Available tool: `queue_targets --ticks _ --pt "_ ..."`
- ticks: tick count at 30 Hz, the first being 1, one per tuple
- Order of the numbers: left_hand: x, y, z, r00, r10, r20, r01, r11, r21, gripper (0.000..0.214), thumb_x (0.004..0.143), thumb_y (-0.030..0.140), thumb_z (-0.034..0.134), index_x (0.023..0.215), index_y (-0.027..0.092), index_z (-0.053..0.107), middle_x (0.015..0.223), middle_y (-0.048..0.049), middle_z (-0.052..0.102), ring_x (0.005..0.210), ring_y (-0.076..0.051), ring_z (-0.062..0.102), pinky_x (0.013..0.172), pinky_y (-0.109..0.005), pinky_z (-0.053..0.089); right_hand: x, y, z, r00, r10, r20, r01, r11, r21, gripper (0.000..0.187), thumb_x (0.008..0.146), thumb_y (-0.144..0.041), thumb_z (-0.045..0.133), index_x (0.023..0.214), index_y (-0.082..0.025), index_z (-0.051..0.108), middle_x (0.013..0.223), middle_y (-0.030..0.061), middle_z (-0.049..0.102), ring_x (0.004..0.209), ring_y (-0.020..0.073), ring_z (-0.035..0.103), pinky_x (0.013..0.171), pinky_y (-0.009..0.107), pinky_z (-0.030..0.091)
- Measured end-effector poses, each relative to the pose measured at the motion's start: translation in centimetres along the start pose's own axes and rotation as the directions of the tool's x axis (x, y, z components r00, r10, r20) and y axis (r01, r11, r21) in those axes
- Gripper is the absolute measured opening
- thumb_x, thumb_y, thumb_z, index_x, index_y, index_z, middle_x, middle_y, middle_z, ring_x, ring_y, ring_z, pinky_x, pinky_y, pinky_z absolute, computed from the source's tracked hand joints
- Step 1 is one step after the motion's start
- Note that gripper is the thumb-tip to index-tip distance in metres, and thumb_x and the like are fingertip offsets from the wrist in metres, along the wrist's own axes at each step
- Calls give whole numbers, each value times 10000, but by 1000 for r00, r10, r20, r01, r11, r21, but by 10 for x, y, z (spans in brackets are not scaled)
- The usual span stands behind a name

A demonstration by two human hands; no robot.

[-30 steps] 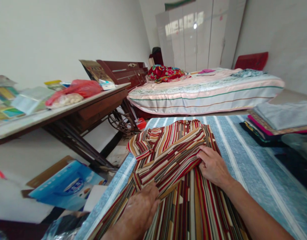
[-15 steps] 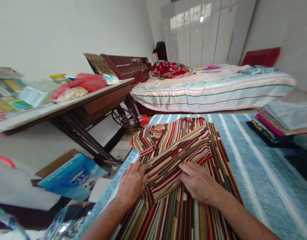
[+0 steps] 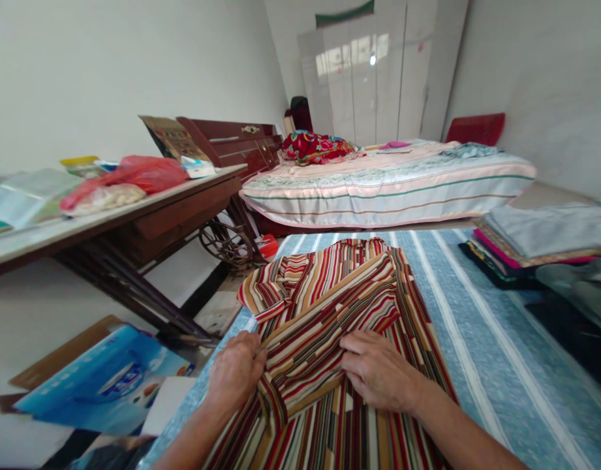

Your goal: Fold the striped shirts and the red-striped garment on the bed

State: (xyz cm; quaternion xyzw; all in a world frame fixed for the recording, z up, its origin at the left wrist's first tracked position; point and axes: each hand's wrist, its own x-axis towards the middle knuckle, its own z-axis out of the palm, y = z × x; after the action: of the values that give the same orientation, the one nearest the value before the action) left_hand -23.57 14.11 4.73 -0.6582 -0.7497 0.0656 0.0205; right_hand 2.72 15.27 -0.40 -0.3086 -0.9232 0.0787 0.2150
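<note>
A striped shirt (image 3: pixel 324 320) in red, tan, black and white lies front to back on the blue striped bedspread (image 3: pixel 442 313). One side is folded over its middle, with a sleeve slanting across; the other short sleeve sticks out at the far left. My left hand (image 3: pixel 236 369) is closed at the left edge of the folded part, thumb and fingers pinching the cloth. On the right of the fold, my right hand (image 3: pixel 378 369) has its fingers curled onto the fabric. The near end of the shirt runs out of view between my forearms.
A stack of folded clothes (image 3: pixel 539 241) sits at the right. To the left stands a sewing-machine table (image 3: pixel 183 196) with a red plastic bag (image 3: pixel 143 175) on it; a blue box (image 3: pixel 114 378) is below. Beyond are a large bed (image 3: pixel 388 196) and a white wardrobe (image 3: pixel 363 91).
The view has turned a little to the right, so everything sits further left. Both hands stay on the shirt's folded part, and the left fingers now look more tightly pinched.
</note>
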Motion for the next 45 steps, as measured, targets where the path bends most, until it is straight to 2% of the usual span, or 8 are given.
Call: queue_targets --ticks 6,10,20,28,33,38,42,45 --pt "3 2 -7 993 -18 -116 15 1000 -24 190 787 178 452 948 157 551 933 -83 628 929 -236 588 824 -339 443 -1 16 -9 977 108 -183 -112 994 -11 77 803 -256 577 785 -190 612 931 47 604 892 171 522 852 313 382" --pt "3 16 -1 940 214 -266 -232 972 -39 304 765 164 473 1054 159 570 1137 -114 590 1080 -261 533 947 -407 411 -8 40 -27 953 225 -203 -240 970 -49 69 786 -185 552 774 -186 619 912 45 605 897 177 525 848 308 384" --pt "38 149 10 739 591 -323 -673 664 -325 231 836 148 420 981 180 597 1202 -82 591 1172 -189 504 1036 -358 382 -22 72 -35 894 448 -7 -447 890 -87 204 734 -116 487 877 -194 610 908 40 589 907 180 541 811 266 384" --pt "50 167 34 800 588 -117 -577 702 -418 582 904 474 360 1367 122 354 1463 -152 308 1366 -257 229 1099 -486 226 -25 77 -37 894 448 -8 -448 894 -15 136 711 -96 481 690 -199 569 763 -3 579 745 135 541 643 232 340" --pt "51 166 29 790 603 -116 -591 697 -406 482 897 480 376 1242 176 523 1433 -138 368 1330 -281 308 1069 -511 265 -29 80 -42 860 508 48 -507 862 -33 160 676 -85 497 639 -210 590 716 -12 594 679 138 559 591 243 317" --pt "66 176 16 756 581 -301 -652 632 -420 247 868 253 433 894 174 666 1178 -95 598 1163 -207 503 1027 -357 377 -28 81 -44 853 516 74 -516 856 -21 142 685 -115 534 653 -221 622 733 -10 618 692 141 576 589 236 330" --pt "85 193 12 693 629 -354 -721 606 -336 316 868 194 390 1115 146 580 1307 -101 509 1254 -192 408 1097 -344 280 -24 76 -46 750 662 14 -662 750 2 170 806 -333 515 740 -227 631 677 6 638 638 157 586 562 250 332" --pt "92 205 20 721 654 -228 -691 658 -300 403 902 295 369 1261 141 467 1392 -109 424 1323 -219 312 1107 -407 240 -20 74 -41 626 780 -20 -780 624 -47 321 846 -453 452 762 -217 653 729 62 671 682 200 615 555 270 336"
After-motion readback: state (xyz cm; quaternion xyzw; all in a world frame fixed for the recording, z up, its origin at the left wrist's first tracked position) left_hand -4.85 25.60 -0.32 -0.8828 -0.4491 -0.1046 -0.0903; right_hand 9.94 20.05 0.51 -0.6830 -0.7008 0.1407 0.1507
